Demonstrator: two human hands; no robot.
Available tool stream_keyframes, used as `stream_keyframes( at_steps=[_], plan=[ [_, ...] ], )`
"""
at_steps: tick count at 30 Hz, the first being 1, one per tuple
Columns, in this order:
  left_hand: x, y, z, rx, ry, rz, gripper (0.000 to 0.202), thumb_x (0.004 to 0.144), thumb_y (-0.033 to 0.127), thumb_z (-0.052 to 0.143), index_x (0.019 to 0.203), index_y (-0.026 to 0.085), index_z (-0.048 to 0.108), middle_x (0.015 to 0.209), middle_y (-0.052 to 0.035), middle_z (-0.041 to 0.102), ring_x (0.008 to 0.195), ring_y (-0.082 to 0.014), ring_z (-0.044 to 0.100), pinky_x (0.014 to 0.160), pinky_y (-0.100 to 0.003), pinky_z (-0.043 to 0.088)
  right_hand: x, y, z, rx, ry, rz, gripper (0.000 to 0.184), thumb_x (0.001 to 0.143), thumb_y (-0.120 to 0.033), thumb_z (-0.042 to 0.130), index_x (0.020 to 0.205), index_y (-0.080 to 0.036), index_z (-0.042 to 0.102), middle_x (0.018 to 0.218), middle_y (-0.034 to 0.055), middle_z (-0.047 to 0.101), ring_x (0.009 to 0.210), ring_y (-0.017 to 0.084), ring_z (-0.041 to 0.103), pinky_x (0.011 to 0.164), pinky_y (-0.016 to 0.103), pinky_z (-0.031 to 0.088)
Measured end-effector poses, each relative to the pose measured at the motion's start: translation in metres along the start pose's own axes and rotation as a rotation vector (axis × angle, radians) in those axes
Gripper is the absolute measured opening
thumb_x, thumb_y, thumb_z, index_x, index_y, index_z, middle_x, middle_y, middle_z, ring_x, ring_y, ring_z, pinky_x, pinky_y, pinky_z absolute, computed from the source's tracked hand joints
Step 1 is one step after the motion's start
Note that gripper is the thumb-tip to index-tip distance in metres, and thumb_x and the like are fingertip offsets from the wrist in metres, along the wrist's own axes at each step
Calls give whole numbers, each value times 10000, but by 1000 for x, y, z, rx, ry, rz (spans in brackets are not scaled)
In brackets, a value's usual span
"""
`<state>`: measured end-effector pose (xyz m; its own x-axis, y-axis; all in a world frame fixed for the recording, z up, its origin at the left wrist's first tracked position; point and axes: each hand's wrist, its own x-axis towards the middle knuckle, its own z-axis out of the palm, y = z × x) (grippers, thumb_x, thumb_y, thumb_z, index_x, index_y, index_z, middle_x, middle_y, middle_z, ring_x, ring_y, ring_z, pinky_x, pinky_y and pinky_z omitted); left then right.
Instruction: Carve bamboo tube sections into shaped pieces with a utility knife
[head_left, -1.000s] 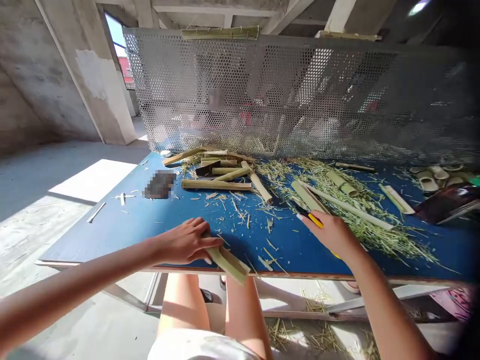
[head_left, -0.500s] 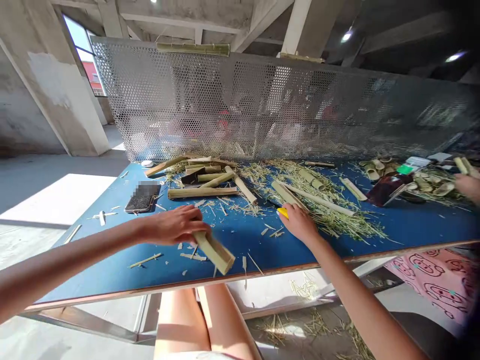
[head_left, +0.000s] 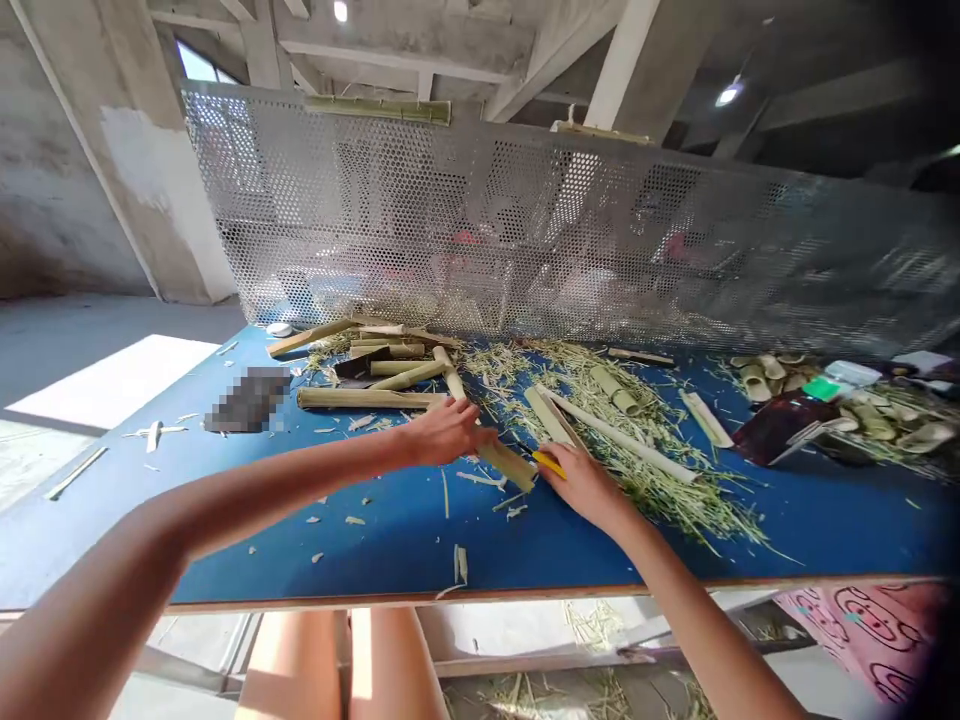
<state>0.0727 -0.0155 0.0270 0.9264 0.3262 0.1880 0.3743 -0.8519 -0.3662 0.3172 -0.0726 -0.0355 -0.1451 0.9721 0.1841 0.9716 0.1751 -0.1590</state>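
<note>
My left hand (head_left: pixel 448 432) is closed around one end of a split bamboo piece (head_left: pixel 508 466), whose free end points right and slightly toward me above the blue table. My right hand (head_left: pixel 583 485) grips a yellow-handled knife (head_left: pixel 549 464). Its dark, thin blade points left, close to the bamboo piece; whether the two touch I cannot tell. Just beyond my right hand, a flat bamboo strip (head_left: pixel 551 415) rests on a heap of green shavings (head_left: pixel 652 470). Behind my left hand lies a long bamboo length (head_left: pixel 367 399).
The blue table (head_left: pixel 300 560) carries scattered chips. More bamboo pieces (head_left: pixel 409 376) are piled at the back, before a perforated metal screen (head_left: pixel 420 220). At left lies a blurred dark phone-like object (head_left: pixel 250 400). A dark red object (head_left: pixel 780 428) and cut bamboo pieces (head_left: pixel 757 378) are on the right.
My left hand has carried the bamboo piece right and away from me, up to the knife. My right hand stays near the shavings, still holding the knife. The view has shifted slightly.
</note>
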Motion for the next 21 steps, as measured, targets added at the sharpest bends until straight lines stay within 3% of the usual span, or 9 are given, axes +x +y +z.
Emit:
stream_keyframes(
  at_steps=[3, 6, 11, 14, 18, 21],
  plan=[
    [-31, -34, -22, 53, 108, -174, 337, 949, 255, 326, 1218, 230, 526, 952, -67, 547, 896, -179, 516, 824, -312, 406, -7, 16, -7, 65, 31, -52, 319, 923, -301, 326, 1055, -142, 569, 1062, 141, 623, 906, 236, 628, 750, 336, 476],
    [-81, -56, -32, 32, 77, -247, 340, 927, 285, 399, 1237, 185, 496, 989, -79, 549, 910, -177, 522, 833, -317, 415, -5, 20, -7, 101, 43, -120, 365, 931, -301, 285, 1091, -149, 576, 1082, 145, 625, 915, 240, 632, 750, 348, 485],
    [-137, -52, -21, -85, -26, -387, 372, 876, 364, 500, 1180, 150, 516, 1011, -99, 555, 896, -192, 536, 830, -355, 422, 14, -6, -9, 116, 15, -238, 392, 928, -311, 259, 1126, -186, 572, 1062, 118, 641, 885, 228, 643, 696, 325, 488],
    [-151, -41, -16, -100, -3, -416, 363, 859, 390, 525, 1159, 185, 535, 1005, -84, 554, 923, -203, 520, 899, -394, 376, 26, -33, -22, 120, 1, -313, 380, 926, -327, 257, 1063, -191, 584, 930, 97, 660, 761, 208, 638, 601, 289, 445],
    [-155, -39, -15, -63, -19, -390, 307, 841, 360, 557, 1126, 247, 557, 1001, -58, 538, 932, -209, 496, 922, -416, 326, 41, -76, -39, 107, -73, -371, 404, 938, -373, 247, 791, -200, 581, 658, 44, 621, 580, 170, 565, 496, 252, 306],
    [-147, -47, -9, -89, -43, -347, 308, 804, 285, 598, 1110, 269, 558, 1030, -48, 522, 947, -206, 492, 912, -408, 319, 50, -109, -41, 6, -153, -390, 395, 937, -366, 285, 745, -196, 585, 666, 50, 639, 593, 162, 580, 490, 246, 247]
  ],
)
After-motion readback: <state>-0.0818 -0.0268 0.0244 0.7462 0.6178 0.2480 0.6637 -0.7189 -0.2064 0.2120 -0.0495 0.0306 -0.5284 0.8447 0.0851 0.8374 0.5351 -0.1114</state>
